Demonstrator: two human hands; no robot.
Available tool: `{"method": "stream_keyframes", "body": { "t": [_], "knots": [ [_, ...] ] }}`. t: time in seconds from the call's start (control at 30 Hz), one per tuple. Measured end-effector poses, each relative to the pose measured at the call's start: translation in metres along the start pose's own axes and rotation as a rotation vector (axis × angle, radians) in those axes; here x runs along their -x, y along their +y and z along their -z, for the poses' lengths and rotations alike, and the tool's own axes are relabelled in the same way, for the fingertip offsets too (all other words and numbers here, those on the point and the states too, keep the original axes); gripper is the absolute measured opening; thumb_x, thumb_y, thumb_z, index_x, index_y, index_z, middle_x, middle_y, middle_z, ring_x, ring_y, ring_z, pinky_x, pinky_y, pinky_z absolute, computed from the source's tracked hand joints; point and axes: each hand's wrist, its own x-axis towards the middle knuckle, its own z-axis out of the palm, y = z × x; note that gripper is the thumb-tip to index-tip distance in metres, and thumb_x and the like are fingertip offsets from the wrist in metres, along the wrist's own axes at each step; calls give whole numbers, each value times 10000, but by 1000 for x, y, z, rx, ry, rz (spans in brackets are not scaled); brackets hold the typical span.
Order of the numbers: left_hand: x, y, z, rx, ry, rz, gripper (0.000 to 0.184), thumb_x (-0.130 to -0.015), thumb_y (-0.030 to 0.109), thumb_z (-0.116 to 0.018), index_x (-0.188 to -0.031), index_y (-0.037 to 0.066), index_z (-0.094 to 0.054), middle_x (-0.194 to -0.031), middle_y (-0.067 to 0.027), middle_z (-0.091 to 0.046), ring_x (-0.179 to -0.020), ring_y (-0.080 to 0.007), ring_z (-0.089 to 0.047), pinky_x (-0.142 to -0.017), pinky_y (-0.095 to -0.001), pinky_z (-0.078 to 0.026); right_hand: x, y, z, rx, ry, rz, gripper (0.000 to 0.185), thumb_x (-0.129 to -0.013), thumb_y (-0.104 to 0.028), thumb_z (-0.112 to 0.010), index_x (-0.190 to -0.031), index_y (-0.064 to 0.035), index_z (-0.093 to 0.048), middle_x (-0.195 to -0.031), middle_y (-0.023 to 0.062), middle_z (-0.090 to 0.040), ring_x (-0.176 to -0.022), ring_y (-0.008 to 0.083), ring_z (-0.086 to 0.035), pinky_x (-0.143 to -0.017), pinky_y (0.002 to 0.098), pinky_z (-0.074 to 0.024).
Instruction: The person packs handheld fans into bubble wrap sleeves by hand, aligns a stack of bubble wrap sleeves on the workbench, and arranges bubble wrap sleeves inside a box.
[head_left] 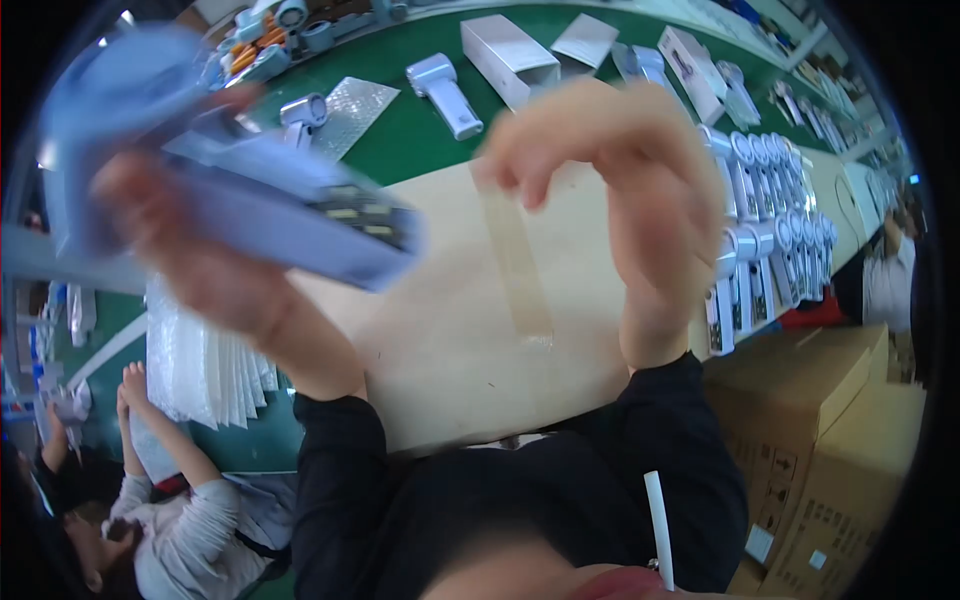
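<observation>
My left hand (200,270) is raised at the left, its fingers wrapped round a pale lavender handheld fan (300,220). The fan is tilted close to the camera and blurred. Its handle end points right and shows a dark inside with gold-coloured parts. My right hand (660,210) is lifted over the cardboard sheet (440,350), fingers loosely curved and smeared by motion. I see nothing in it, and its fingertips point left, apart from the fan.
Rows of similar fans (765,240) stand at the right. White boxes (510,60), a loose fan (445,95) and bubble wrap (365,110) lie on the green table. Bubble bags (200,360) are stacked at the left. Large cartons (820,430) stand lower right. A co-worker (200,530) sits lower left.
</observation>
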Motion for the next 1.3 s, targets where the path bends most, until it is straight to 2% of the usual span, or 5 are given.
{"method": "stream_keyframes", "body": {
  "t": [0.33,0.53,0.93,1.13,1.3],
  "knots": [
    [25,-19,-5,-512,-82,-154,937,-808,490,-647,-1430,66,-89,-1378,-202,-286,-1270,-336,-342,-1011,-444,-310,-21,22,-22,-453,-286,-660,560,-842,-485,-571,-1019,45,-538,-550,59,-526,-379,99,-463,-347,210,-315],
    [59,38,142,-2450,-199,316,655,-810,433,-622,-1348,126,-409,-1357,-245,-390,-1272,-414,-345,-999,-505,-324,-29,25,-12,-683,-226,-651,822,-912,-634,-142,-1068,60,-553,-505,78,-519,-342,111,-459,-304,205,-294],
    [69,54,185,-2229,-196,77,201,-835,269,-606,-948,126,-692,-909,-90,-674,-858,-278,-634,-735,-374,-487,-26,25,-1,-764,-193,-719,727,-947,-556,-169,-1005,53,-561,-568,113,-555,-398,145,-516,-332,225,-341],
    [68,74,163,-2123,-86,524,233,-816,299,-632,-958,122,-684,-910,-85,-676,-838,-258,-646,-734,-347,-488,-23,26,-12,-286,82,-546,488,-971,-463,-330,-959,-26,-546,-681,89,-564,-558,153,-550,-525,246,-440],
    [71,85,138,-1948,-16,159,150,-812,186,-642,-932,105,-679,-889,-66,-674,-788,-240,-640,-679,-319,-489,-27,23,-14,-338,72,-507,508,-966,-468,-334,-964,-2,-536,-663,92,-540,-529,153,-524,-492,239,-413]
  ]
}}
